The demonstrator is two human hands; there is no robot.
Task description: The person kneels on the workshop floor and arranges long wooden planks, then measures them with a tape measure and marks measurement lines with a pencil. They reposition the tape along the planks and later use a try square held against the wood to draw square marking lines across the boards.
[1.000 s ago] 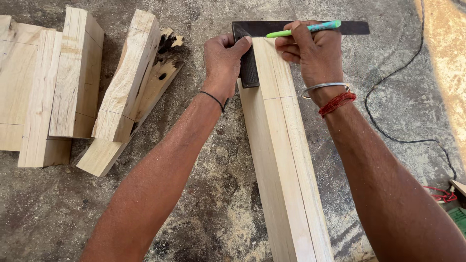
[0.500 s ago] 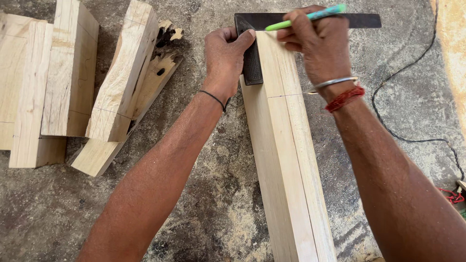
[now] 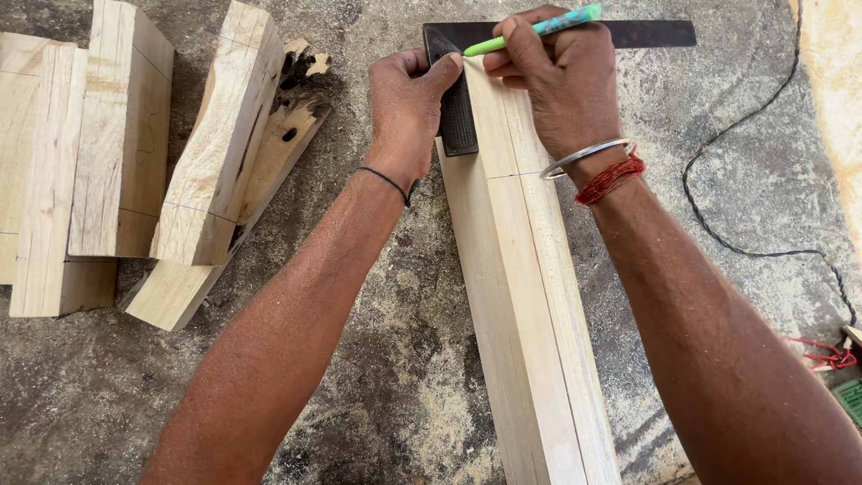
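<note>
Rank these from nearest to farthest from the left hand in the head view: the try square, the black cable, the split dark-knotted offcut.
1. Try square: under the left hand, against the long plank.
2. Split dark-knotted offcut: just left of it.
3. Black cable: far right, beyond the right arm.

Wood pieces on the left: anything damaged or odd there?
Yes. One plank under the leaning block has dark holes and a ragged, broken top end. The other blocks look clean-cut.
</note>
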